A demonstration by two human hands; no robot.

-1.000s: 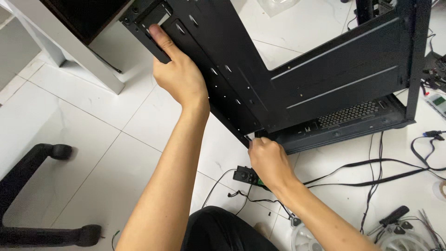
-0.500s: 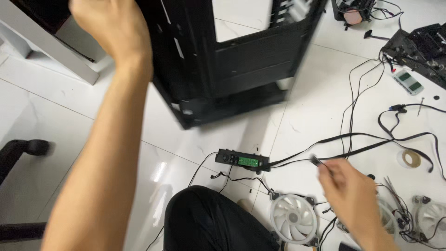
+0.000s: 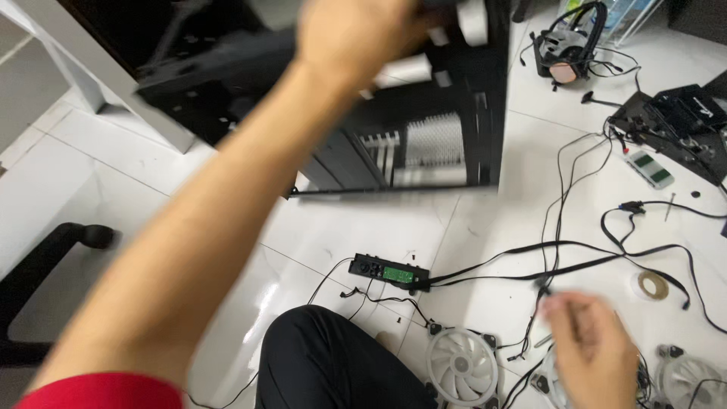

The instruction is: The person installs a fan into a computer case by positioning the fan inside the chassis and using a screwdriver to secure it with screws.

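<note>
My left hand [image 3: 356, 38] is raised at the top of the view and grips the upper edge of a black computer case [image 3: 424, 144], which stands tilted on the white tile floor. My right hand [image 3: 594, 344] is low at the right, blurred, with its fingers curled just over a bunch of black cables [image 3: 575, 261]. Whether it pinches anything is unclear. A small black panel with a green board [image 3: 388, 273] lies on the floor between the case and my knee [image 3: 326, 363].
White fans [image 3: 462, 367] lie by my right hand. A tape roll [image 3: 652, 285], a green memory stick [image 3: 650, 168], a black component [image 3: 674, 121] and a cooler pump [image 3: 564, 53] are at right. A chair base [image 3: 45, 265] and white desk leg [image 3: 98, 83] are at left.
My right hand let go of the case's lower corner and dropped to the cables at the lower right. My left hand, still on the case, swung it round and upward.
</note>
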